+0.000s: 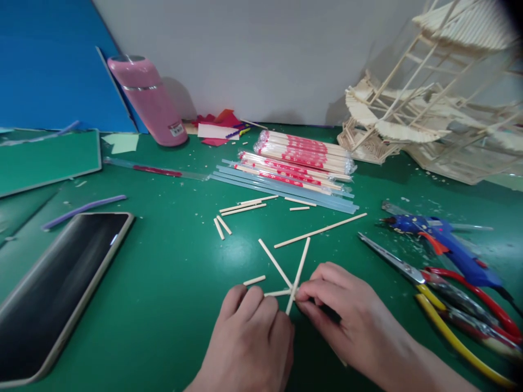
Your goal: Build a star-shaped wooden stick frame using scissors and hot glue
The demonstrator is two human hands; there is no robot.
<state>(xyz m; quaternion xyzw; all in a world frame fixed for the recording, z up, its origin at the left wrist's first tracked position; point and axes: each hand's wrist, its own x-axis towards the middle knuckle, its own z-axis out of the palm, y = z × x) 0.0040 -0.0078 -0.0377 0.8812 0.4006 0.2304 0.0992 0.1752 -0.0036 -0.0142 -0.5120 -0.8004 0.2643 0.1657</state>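
Note:
Several thin wooden sticks cross on the green table in front of me, among them an upright-slanting stick (303,262) and a left-leaning stick (274,262). My left hand (255,332) is closed around the lower end of the crossed sticks, its fingertips hidden behind the knuckles. From the right, my right hand (339,305) pinches at the crossing point with thumb and index finger. A short stick piece (254,280) lies just beyond my left knuckles. Farther out are a long loose stick (321,230) and several cut stick pieces (243,209).
Pliers (402,265) and a blue hot glue gun (445,239) lie at right. Wrapped chopsticks (302,152) and clear glue sticks (281,188) lie beyond. A phone (61,288) and pink bottle (151,103) are left. A wooden stick model (425,92) stands back right.

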